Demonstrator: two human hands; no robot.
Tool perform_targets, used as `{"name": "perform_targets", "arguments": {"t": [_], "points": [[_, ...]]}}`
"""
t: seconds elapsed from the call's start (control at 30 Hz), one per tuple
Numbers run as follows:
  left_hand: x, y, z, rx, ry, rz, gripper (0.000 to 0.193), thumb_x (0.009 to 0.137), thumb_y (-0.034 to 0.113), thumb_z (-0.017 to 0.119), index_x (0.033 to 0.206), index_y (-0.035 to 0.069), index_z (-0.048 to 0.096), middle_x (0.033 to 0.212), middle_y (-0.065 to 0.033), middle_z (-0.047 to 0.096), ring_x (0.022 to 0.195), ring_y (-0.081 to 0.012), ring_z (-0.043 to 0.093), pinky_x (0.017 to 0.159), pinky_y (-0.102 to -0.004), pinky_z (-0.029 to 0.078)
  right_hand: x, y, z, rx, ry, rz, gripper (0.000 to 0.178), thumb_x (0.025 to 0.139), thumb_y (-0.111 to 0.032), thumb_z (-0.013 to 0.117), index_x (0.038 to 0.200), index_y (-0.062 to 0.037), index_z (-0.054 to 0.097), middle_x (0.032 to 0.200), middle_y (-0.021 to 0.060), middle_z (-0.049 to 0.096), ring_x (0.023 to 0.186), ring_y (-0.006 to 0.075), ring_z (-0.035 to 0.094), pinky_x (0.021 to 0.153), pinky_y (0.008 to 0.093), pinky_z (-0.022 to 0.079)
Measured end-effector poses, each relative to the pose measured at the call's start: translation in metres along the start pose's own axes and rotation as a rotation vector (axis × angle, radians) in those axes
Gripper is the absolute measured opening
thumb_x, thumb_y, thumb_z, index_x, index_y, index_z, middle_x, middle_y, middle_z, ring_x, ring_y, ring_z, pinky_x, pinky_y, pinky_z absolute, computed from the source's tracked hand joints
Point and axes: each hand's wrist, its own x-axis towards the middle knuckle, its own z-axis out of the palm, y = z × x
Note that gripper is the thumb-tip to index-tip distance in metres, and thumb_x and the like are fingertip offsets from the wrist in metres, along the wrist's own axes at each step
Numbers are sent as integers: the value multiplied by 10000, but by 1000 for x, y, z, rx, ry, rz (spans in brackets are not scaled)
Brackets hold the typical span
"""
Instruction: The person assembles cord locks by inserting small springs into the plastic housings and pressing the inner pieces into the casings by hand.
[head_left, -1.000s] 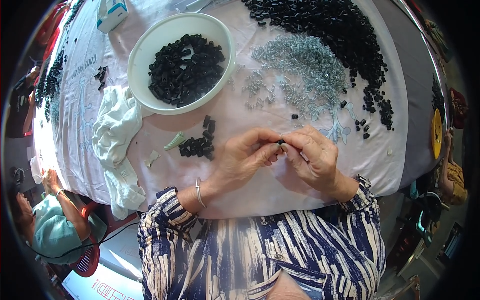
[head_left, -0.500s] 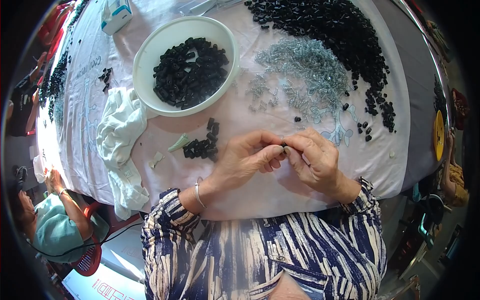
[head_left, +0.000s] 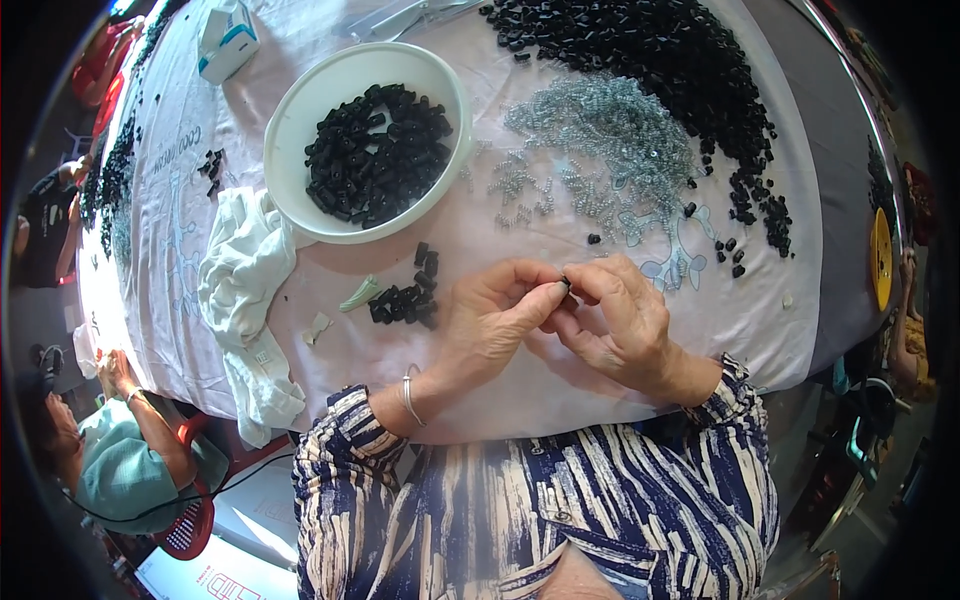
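Observation:
Both hands meet over the near part of the cloth-covered table. Between the thumb and index finger of my left hand (head_left: 490, 318) is a small black plastic part (head_left: 566, 283), mostly covered by the fingertips. My right hand (head_left: 628, 322) has its fingers curled in against the same part, its index fingertip touching it. A small cluster of similar black parts (head_left: 404, 303) lies just left of my left hand. Beyond my right hand spreads a pile of small metal coil springs (head_left: 625, 130), with a large heap of black parts (head_left: 660, 45) behind it.
A white bowl (head_left: 285, 195) holding black parts stands at the far left. Near it are a crumpled white cloth (head_left: 240, 270), a pale green strip (head_left: 360, 293) and a tissue box (head_left: 227, 42). Another person (head_left: 140, 450) sits at the left; a yellow round lid (head_left: 880, 260) is at the right.
My right thumb has dropped away from the black part and my right fingers have shifted around it. The left hand keeps its pinch. The view has moved slightly.

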Motion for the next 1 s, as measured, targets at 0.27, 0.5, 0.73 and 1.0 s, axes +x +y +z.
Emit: {"name": "perform_targets", "arguments": {"t": [0.27,0.5,0.73,1.0], "points": [[-2,0,9,-84,61,-85,175,937,121,573,1021,-18,637,886,-67,667,784,-106,615,726,-228,486,-2,5,-3,-52,40,-59,413,654,-15,765,1010,53,565,842,110,572,689,230,578,552,317,490],[-2,10,5,-121,-11,-224,158,914,139,607,979,-2,641,873,-46,665,797,-103,611,736,-230,477,-2,6,-5,-63,50,-112,345,667,-44,764,948,39,582,818,107,567,671,225,581,543,315,495],[-4,4,5,-105,17,-171,149,917,131,602,967,-5,638,881,-65,666,797,-114,616,747,-238,483,-2,5,-4,-11,58,-78,296,677,-49,751,909,26,582,800,104,570,669,220,583,541,314,496],[-6,2,3,-121,3,-165,157,907,124,625,979,-15,638,898,-75,670,805,-122,623,753,-247,495,-4,7,-3,-55,82,-147,297,680,-59,736,922,29,588,768,90,585,673,212,597,551,304,508]]}}
